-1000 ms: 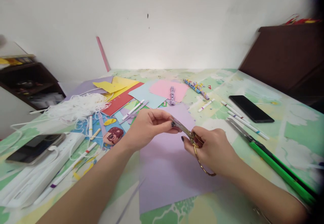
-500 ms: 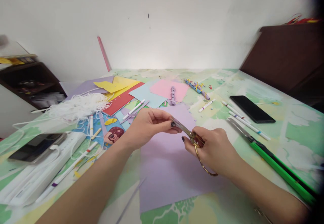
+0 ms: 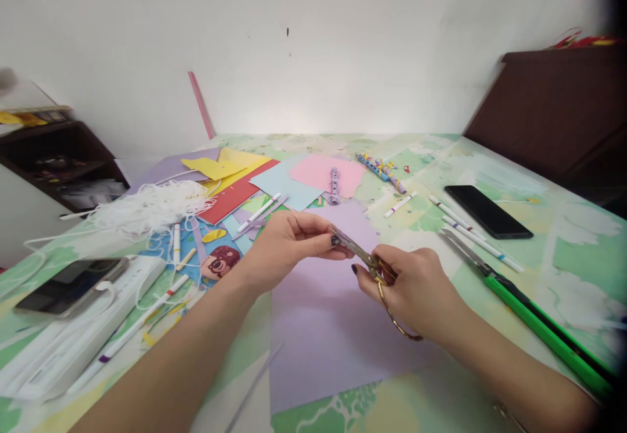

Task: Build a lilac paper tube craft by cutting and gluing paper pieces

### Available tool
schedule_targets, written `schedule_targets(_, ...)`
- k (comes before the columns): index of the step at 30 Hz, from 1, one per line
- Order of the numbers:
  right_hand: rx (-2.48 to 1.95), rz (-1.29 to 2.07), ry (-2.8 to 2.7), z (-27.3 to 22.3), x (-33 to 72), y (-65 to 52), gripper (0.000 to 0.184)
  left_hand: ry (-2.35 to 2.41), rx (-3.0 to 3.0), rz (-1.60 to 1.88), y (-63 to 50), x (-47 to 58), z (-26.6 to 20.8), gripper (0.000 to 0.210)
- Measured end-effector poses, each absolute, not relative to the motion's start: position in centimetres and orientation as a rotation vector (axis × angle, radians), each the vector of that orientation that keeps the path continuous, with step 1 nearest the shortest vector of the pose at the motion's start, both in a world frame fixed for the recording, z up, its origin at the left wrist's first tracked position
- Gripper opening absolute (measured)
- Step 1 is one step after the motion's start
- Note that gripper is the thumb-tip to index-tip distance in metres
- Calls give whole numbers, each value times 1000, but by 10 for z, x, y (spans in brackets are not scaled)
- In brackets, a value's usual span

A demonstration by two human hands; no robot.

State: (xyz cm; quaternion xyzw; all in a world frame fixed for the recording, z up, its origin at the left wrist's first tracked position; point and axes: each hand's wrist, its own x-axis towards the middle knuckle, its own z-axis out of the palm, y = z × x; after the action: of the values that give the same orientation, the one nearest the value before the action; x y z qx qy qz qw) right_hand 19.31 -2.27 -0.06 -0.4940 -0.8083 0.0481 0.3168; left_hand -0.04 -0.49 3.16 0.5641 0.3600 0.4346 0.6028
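Observation:
My right hand (image 3: pixel 416 289) grips a pair of scissors (image 3: pixel 360 250) with gold-coloured handles, one loop hanging below the fingers. Their blades point up and left to my left hand (image 3: pixel 298 243), whose thumb and fingers are pinched together at the blade tips. Whatever is in that pinch is mostly hidden by the fingers and blades. Below both hands lies a large purple sheet of paper (image 3: pixel 323 341), flat on the table. A thin purple strip (image 3: pixel 255 384) rests to its left.
Left are white string (image 3: pixel 157 204), a power strip (image 3: pixel 98 328), a phone (image 3: pixel 71 286) and markers. Coloured papers (image 3: pixel 235 188) and decorated paper tubes (image 3: pixel 379 172) lie farther back. A green box cutter (image 3: pixel 533 322) and a black phone (image 3: pixel 487 211) lie on the right.

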Motion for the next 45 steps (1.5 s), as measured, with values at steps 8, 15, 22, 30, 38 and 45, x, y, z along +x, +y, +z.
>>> schedule_targets(8, -1291, 193, -2099, 1, 192, -24, 30, 821, 1229, 1013, -4, 3, 29, 10)
schedule_targets(15, -1297, 197, -2086, 1, 192, -23, 32, 754, 1127, 1033, -5, 6, 26, 10)
schedule_targets(22, -1287, 166, -2082, 1, 191, -23, 32, 720, 1051, 1056, -6, 10, 24, 10)
schedule_targets(30, -1304, 135, -2073, -2, 191, -22, 32, 729, 977, 1091, -8, 16, 19, 12)
schedule_targets(38, -1335, 128, -2062, -2, 190, -21, 34, 724, 969, 1122, -9, 17, 17, 12)
schedule_targets(45, -1326, 105, -2078, -2, 192, -21, 34, 742, 990, 1147, -8, 17, 19, 11)
